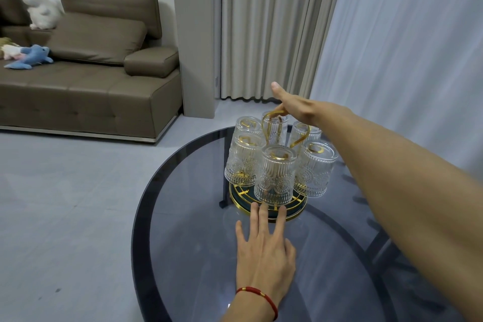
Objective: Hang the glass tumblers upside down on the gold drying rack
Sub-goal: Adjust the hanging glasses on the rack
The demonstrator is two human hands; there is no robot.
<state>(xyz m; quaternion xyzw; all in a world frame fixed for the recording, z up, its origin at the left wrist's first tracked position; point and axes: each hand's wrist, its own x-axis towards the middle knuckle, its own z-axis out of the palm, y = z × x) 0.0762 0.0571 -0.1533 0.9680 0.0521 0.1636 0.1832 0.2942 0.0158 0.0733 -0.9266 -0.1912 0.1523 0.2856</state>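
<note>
The gold drying rack [296, 213] stands on the round dark glass table [188, 243], its base a gold-rimmed round tray. Several ribbed glass tumblers [275, 174] hang upside down on its prongs all around. My right hand [295, 107] reaches over from the right and its fingers curl around the rack's gold loop handle [271, 116] at the top, thumb stretched out. My left hand [264, 251], with a red cord at the wrist, lies flat on the glass with fingers spread, the fingertips touching the near rim of the rack's tray.
A brown sofa [99, 81] with soft toys [28, 56] stands at the back left on a pale grey floor. Beige and white curtains [352, 34] hang behind and to the right of the table. Dark table legs show through the glass top.
</note>
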